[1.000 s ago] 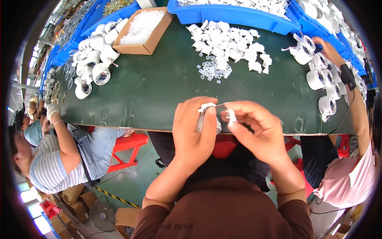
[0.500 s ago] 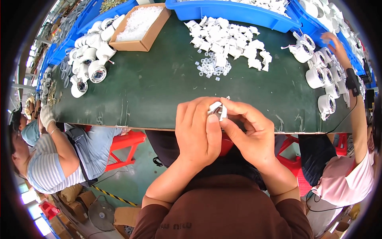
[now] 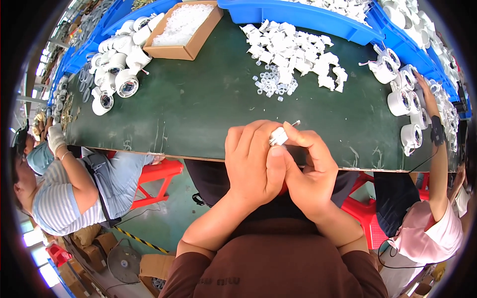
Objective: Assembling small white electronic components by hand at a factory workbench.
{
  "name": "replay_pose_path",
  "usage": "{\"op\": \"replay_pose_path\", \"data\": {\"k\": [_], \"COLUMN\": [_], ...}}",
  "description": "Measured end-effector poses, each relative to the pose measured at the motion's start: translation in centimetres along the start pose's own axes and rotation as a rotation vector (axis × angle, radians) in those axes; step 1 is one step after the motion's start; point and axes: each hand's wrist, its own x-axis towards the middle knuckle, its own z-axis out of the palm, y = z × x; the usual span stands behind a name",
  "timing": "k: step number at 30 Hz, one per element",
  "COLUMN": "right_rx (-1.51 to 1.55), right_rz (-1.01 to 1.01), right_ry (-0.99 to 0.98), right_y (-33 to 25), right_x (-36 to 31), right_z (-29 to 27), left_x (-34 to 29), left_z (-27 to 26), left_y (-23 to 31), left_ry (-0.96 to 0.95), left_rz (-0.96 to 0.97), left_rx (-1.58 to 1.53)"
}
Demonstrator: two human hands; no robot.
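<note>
Just past the table's near edge, my left hand point(image 3: 252, 166) and my right hand point(image 3: 312, 174) come together around a small white plastic part point(image 3: 278, 136). Fingers of the left curl over it, with that thumb pressed close beneath. The right thumb and index finger pinch it from the other side, and they hide much of its shape. A thin pale tip point(image 3: 297, 122) pokes out beyond the right index finger; its kind is unclear. Farther up the table lie a heap of similar white plastic pieces point(image 3: 298, 52) and a small pile of clear plastic rings point(image 3: 275, 82).
White round camera housings point(image 3: 126, 84) crowd the left, beside a cardboard box point(image 3: 186, 52) of translucent bits. More housings point(image 3: 399, 102) stand at right, where a co-worker's arm point(image 3: 431, 107) reaches in. Blue bins point(image 3: 298, 20) line the back. Another person point(image 3: 74, 193) sits left.
The white part has turned between my fingers and now shows a more closed face; my hands have drawn closer together. The co-worker's hand at right has come down onto the housings.
</note>
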Motion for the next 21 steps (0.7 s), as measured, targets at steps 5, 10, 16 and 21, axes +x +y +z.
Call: {"op": "replay_pose_path", "data": {"k": [5, 10, 16, 21], "right_rx": [0.334, 0.178, -0.02, -0.682], "right_rz": [0.25, 0.137, 0.327, -0.224], "right_ry": [-0.047, -0.148, -0.304, -0.238], "right_y": [-1.6, -0.4, -0.5, 2.1], "right_x": [1.0, 1.8, 5.9, 9.1], "right_z": [-0.4, -1.3, -3.3, -2.9], "left_x": [-0.1, -0.1, 1.0, 1.6], "left_z": [-0.5, -1.4, -3.6, -2.9], "left_y": [-1.2, -1.5, -1.5, -0.9], "left_ry": [0.022, -0.033, -0.174, -0.166], "left_rz": [0.073, 0.055, 0.087, 0.046], "left_rx": [-0.106, -0.195, -0.035, 0.027]}}
